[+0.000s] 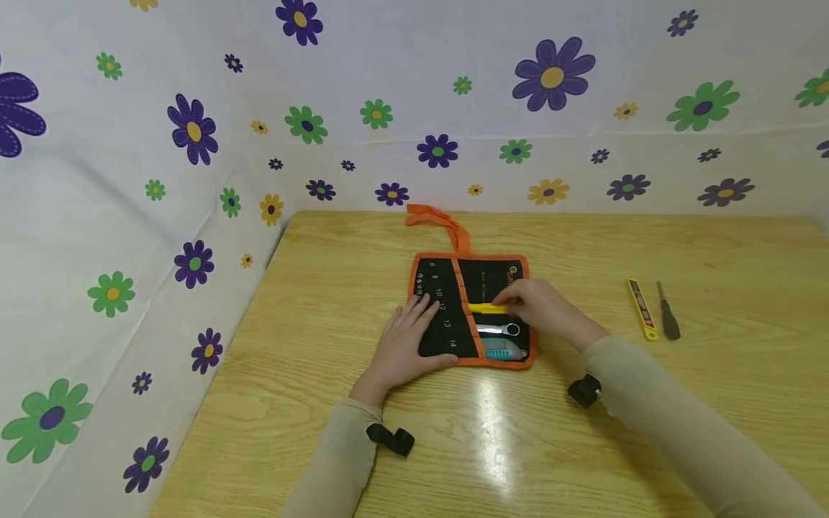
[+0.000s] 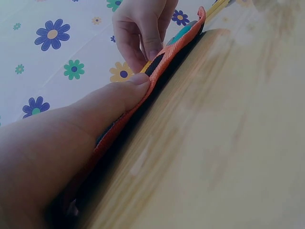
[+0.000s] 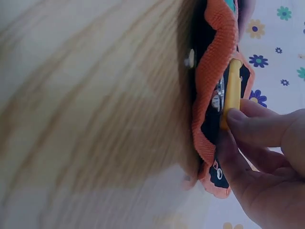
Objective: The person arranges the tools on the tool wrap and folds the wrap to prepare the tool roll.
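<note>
A black tool pouch with orange edging (image 1: 484, 279) lies unfolded on the table. My left hand (image 1: 400, 344) rests on its left part, fingers straight and thumb along the near edge. At the pouch's right side, my right hand (image 1: 542, 308) pinches a slim yellow tool (image 3: 233, 88) between thumb and fingers. One end of that tool is inside a pocket; its kind is hidden. Nearer me, a ring-ended wrench (image 1: 497, 329) and a teal utility knife (image 1: 505, 350) stick out of neighbouring pockets. In the left wrist view, my left thumb (image 2: 121, 95) presses the orange edge.
Right of the pouch lie a yellow, labelled flat tool (image 1: 641, 309) and a dark-handled screwdriver (image 1: 669, 316). An orange tie strap (image 1: 447, 223) trails from the pouch's far edge. A white flowered sheet (image 1: 414, 93) rises behind the wooden table (image 1: 311, 345).
</note>
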### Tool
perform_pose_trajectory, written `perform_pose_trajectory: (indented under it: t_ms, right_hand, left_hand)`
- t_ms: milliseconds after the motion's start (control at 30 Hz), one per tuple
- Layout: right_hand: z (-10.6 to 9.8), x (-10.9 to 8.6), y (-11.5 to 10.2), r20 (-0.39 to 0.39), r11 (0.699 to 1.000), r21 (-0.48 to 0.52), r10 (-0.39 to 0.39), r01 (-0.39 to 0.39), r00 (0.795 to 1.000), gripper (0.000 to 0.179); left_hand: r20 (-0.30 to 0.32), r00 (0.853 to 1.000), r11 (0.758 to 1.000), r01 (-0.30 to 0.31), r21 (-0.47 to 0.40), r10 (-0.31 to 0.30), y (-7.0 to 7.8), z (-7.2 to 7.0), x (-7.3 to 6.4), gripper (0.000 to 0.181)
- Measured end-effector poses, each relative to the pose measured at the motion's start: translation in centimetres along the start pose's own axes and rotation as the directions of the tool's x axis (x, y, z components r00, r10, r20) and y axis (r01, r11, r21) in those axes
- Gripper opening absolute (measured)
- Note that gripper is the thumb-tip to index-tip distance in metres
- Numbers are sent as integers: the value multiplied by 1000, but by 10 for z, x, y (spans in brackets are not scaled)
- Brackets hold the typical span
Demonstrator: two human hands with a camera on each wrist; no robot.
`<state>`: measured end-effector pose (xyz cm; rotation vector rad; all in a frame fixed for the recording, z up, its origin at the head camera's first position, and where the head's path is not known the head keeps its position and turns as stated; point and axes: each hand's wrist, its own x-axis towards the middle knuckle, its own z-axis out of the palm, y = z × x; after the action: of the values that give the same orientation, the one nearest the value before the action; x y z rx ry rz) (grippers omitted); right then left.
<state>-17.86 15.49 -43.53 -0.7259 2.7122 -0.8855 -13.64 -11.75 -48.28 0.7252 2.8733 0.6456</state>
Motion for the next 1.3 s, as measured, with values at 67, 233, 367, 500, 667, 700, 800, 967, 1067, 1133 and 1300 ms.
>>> perform_pose_trajectory:
  t_ms: [67,233,367,500,667,700,800,967,1067,1133,1300]
  right_hand:
    - [0,1,-1,-7,1000,-4,-17,17,1000,21]
    - [0,2,-2,-33,999,-17,-49,48,998,21]
    - [2,5,-2,-27,1000,-13,-23,22,999,22]
    - [3,8,-1,-22,1000,-15,-2,1,1000,21]
    - [4,10,-1,-9,1000,18,9,-9,1000,23]
    - [4,10,-1,-5,1000,26,6,-6,1000,23]
    - [3,11,-2,10,999,42,7,-7,1000,23]
    - [2,11,-4,15,1000,26,-17,16,1000,20]
    - [3,10,-2,6,998,20,-52,52,999,19]
    - [3,8,0,-6,997,10,-78,78,997,20]
    - [2,0,2,-18,993,-14,-119,119,993,27]
  left_hand:
    - [1,1000,1000,-1,0,1,0,0,0,99]
    - [3,1000,1000,3,8,-3,0,1,0,98]
    - [2,1000,1000,1,12,-1,-1,2,0,98]
    - [4,1000,1000,5,7,-5,-1,2,0,98]
    - [3,1000,1000,7,13,-7,-1,2,0,98]
    - [2,1000,1000,7,13,-7,-2,3,0,98]
    - [0,1000,1000,8,9,-8,-2,3,0,99]
    - [-2,1000,1000,9,2,-9,-3,2,0,99]
    - [-7,1000,1000,5,0,-5,-3,1,-1,99]
    - [-12,1000,1000,-1,-3,1,-3,1,0,98]
    - [-16,1000,1000,-11,-7,11,-3,2,0,97]
